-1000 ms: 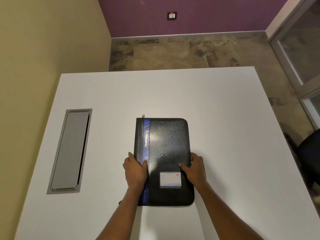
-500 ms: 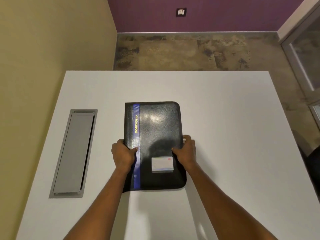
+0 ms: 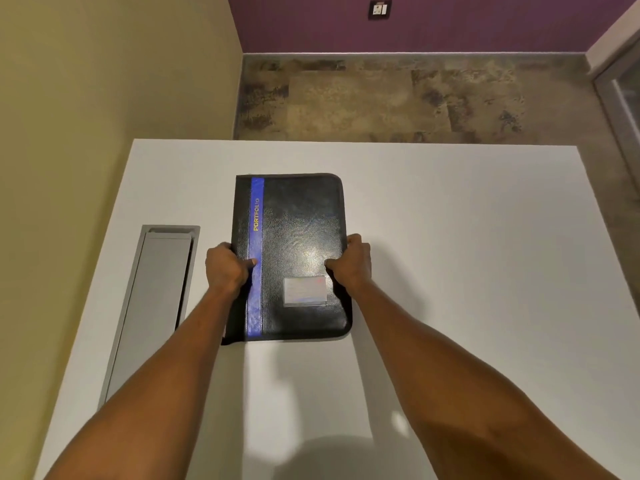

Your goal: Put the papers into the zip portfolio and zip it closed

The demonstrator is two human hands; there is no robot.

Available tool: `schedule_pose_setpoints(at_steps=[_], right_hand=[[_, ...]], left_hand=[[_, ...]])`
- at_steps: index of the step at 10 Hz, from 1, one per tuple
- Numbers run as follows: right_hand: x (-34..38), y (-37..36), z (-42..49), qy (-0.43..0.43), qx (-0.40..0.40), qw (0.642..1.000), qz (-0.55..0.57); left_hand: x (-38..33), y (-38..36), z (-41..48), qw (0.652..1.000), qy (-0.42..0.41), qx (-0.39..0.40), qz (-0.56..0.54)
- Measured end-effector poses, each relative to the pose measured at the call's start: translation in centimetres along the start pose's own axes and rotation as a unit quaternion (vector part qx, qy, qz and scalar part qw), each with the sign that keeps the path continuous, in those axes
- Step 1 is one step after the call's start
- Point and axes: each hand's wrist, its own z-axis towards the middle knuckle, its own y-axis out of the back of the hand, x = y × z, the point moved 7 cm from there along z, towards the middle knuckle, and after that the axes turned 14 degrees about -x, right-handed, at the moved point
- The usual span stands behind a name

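Observation:
A black zip portfolio [image 3: 298, 230] with a blue stripe, the gold word PORTFOLIO and a small card window lies closed over the white table [image 3: 450, 271]. My left hand [image 3: 225, 268] grips its left spine edge, thumb on the blue stripe. My right hand [image 3: 351, 266] grips its right edge, thumb on the cover. Its far end looks raised slightly off the table. No papers are in sight.
A grey metal cable hatch [image 3: 156, 299] is set into the table at the left. A yellow wall runs along the left side, and patterned floor and a purple wall with a socket [image 3: 380, 9] lie beyond the far edge.
Both hands went from resting flat on the cover to gripping the portfolio's side edges, and the portfolio has shifted left and away from me, towards the far side of the table.

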Motion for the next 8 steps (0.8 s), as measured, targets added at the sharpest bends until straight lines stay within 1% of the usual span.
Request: schedule_pose_setpoints(at_steps=[2, 3, 4, 5, 6, 7, 8], right_hand=[[-0.3, -0.2, -0.4, -0.016, 0.000, 1.000, -0.013], [0.0, 0.2, -1.8, 0.007, -0.009, 0.999, -0.047], [0.9, 1.0, -4.3, 0.059, -0.036, 0.993, -0.099], [1.6, 1.7, -7.5, 0.136, -0.049, 0.984, -0.104], [1.8, 2.6, -11.1, 0.209, -0.040, 0.971, -0.109], [0.7, 3.3, -14.1, 0.234, -0.011, 0.965, -0.121], [-2.4, 4.1, -17.4, 0.233, 0.017, 0.961, -0.147]], left_hand=[[0.1, -0.4, -0.2, 0.999, -0.019, 0.008, 0.025], [-0.2, 0.2, -1.2, 0.998, -0.046, 0.017, 0.032], [-0.8, 1.2, -3.3, 0.995, -0.087, 0.014, 0.052], [-0.6, 1.9, -6.1, 0.987, -0.125, 0.020, 0.098], [-0.1, 2.5, -9.7, 0.976, -0.180, 0.019, 0.125], [0.8, 3.0, -13.6, 0.964, -0.212, 0.021, 0.158], [2.7, 2.8, -18.2, 0.958, -0.216, 0.021, 0.186]])
